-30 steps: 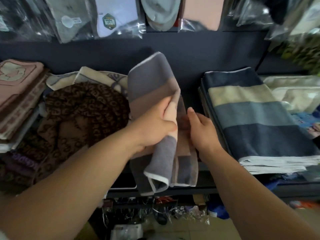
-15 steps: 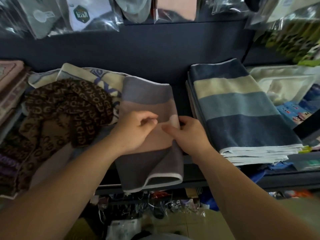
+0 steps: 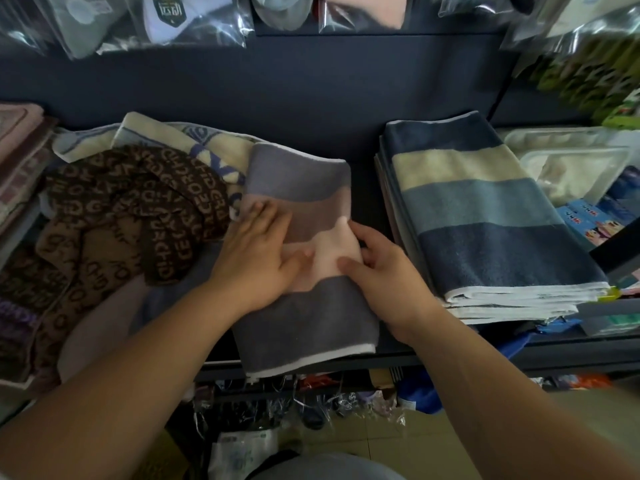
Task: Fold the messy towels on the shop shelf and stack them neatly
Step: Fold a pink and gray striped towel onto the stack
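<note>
On shelf: grey-pink towel folded, both hands on it

On the dark shelf [image 3: 365,174], right side: neat stack of blue striped towels [image 3: 485,216], folded, white hems toward the front edge. Left side: brown lettered towel [image 3: 131,216], bunched in a loose heap, not folded. Behind it, a cream-and-blue towel [image 3: 166,133], also rumpled, its right end touching the far-left corner of the grey-pink towel. Far left: pink towels [image 3: 20,150], stacked, partly cut off by the frame.

Grey-pink towel [image 3: 301,174] sits between heap and stack. It is folded to a long strip and lies flat, with the white hem overhanging the shelf's front edge. A dark gap of shelf separates it from the blue stack. Its left edge is just beside the brown heap.

Left hand [image 3: 256,258]: grip wide, fingers straight, palm pressing flat on the pink band. Right hand [image 3: 384,271]: grip holding the towel's right edge, thumb on top, fingers curled at the side.

Above: clear packets [image 3: 173,19] hanging on the back wall. Far right: clear-wrapped packs [image 3: 571,161], contents unclear.
</note>
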Demonstrator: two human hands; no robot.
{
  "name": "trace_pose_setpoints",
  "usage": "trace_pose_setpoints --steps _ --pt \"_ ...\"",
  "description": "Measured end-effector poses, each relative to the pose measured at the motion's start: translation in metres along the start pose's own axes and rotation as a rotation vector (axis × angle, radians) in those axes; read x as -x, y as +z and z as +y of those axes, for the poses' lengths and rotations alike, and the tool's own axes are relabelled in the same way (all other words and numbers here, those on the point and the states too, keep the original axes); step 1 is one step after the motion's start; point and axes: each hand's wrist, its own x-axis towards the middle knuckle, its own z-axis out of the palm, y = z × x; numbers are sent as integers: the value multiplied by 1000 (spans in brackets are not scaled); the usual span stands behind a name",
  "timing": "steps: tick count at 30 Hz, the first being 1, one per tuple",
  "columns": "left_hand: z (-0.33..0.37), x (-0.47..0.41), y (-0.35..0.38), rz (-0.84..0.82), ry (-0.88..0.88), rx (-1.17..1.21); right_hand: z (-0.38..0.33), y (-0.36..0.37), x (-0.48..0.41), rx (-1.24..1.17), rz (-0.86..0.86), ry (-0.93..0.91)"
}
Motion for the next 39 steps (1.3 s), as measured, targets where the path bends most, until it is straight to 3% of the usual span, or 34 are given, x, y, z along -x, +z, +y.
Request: trace_pose_setpoints --steps 3,5,8,11,17,24,28,35,39 --pt "-11 0 -4 204 -41 -73 3 -1 5 274 -14 15" --pt "-18 -4 -7 237 -117 -11 0 -6 5 327 -31 34" --pt "-21 -10 -11 177 -202 244 -9 -10 2 374 -80 69" --pt "-24 -9 -16 97 -226 495 -12 -9 -5 396 56 59" --pt "-34 20 -38 -187 -253 553 -16 2 -29 335 144 23" --pt "-41 -16 -45 210 -308 609 -27 18 -64 331 236 8" --pt "-41 -41 -44 239 -272 465 -29 24 -95 375 268 35" --pt "-60 -43 -50 417 -265 415 -26 37 -115 342 326 -37" --pt "-71 -43 -49 384 -219 236 -21 40 -115 482 298 -18"
